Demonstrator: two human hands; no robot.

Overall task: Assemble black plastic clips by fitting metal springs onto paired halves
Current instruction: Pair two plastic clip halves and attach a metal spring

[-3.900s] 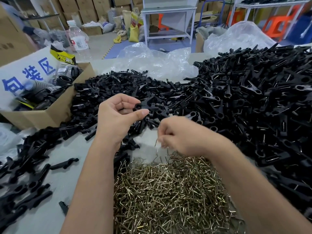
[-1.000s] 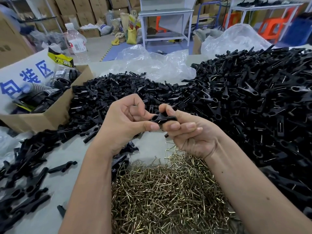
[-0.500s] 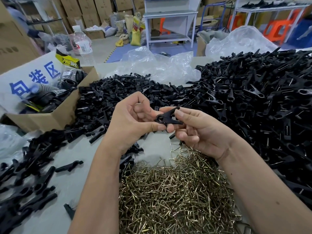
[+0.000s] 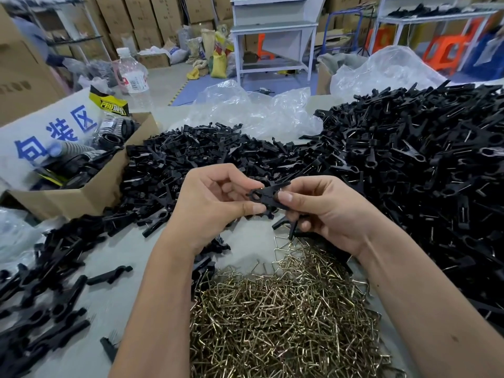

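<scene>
**Black clip held between both hands above the spring pile**

Black plastic clip [image 4: 268,196], two paired halves crossed over one another with a ring-shaped end on its left, sits in mid-air between the hands, above the tabletop [image 4: 131,304]. A tiny glint of brass metal shows at the clip's upper edge; whether a spring is seated there cannot be told. The left hand [image 4: 211,207] pinches the clip's ring end between thumb and curled fingers. The right hand [image 4: 324,211] pinches the other end, thumb on the near face and forefinger along the top, with the remaining fingers curled under.

Just below the hands lies a heap of brass-coloured bent wire springs [image 4: 283,320], spread across the near tabletop between the forearms. A low mound of loose black plastic clip halves [image 4: 207,151] stretches behind the left hand, and more of them are scattered on the left [image 4: 46,301]. A much larger pile of black clips with metal springs showing [image 4: 431,165] fills the right side.

An open brown cardboard box [image 4: 90,195] holding black parts stands at the left, with a clear plastic water bottle [image 4: 133,77] behind it. Crumpled clear plastic sheeting [image 4: 253,110] lies at the far edge.
</scene>
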